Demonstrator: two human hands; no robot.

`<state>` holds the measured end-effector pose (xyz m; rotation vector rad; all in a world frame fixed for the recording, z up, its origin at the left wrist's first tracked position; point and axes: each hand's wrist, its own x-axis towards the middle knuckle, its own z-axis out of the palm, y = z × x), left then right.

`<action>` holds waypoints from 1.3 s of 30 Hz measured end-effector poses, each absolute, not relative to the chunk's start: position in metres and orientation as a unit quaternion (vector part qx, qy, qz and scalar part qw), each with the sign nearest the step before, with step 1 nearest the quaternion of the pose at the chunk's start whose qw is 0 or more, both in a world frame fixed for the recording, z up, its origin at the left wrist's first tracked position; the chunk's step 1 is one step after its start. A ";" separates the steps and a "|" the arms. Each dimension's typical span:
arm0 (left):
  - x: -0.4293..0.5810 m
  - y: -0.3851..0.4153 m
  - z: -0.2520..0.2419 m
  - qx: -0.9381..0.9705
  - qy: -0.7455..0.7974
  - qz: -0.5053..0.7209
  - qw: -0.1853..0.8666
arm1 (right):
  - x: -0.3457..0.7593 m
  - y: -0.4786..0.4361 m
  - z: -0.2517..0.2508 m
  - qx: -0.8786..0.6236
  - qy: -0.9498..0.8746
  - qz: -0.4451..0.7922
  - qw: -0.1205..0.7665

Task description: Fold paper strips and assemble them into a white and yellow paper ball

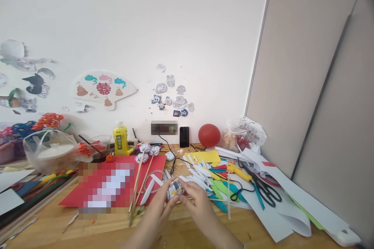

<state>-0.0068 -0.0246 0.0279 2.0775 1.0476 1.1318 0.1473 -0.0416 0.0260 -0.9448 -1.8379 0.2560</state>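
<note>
A small folded paper flower (175, 189), white and grey with yellow bits, is held between both hands above the wooden table (175, 227). My left hand (163, 200) has its fingers round the left side of it. On the other side, my right hand (194, 198) presses it with thumb and fingers. The thumbs come close together at its lower edge. Left of my hands, white paper flowers (145, 151) on thin sticks (136, 186) lie over a red sheet (117, 183).
Paper strips (201, 175), a yellow glue gun (239, 172) and black scissors (267, 192) lie at the right. At the back stand a yellow bottle (120, 138), a phone (184, 137) and a red balloon (209, 135). A plastic bag (49, 149) sits at the left.
</note>
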 end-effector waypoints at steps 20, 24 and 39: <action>0.003 -0.034 0.016 0.728 0.436 0.428 0.311 | 0.134 -0.048 0.014 -0.461 -0.731 0.096 0.494; 0.005 -0.029 0.009 0.699 0.474 0.436 0.311 | 0.134 -0.048 0.012 -0.467 -0.727 0.124 0.487; 0.017 -0.022 -0.007 0.666 0.485 0.476 0.307 | 0.127 -0.042 0.007 -0.477 -0.697 0.176 0.505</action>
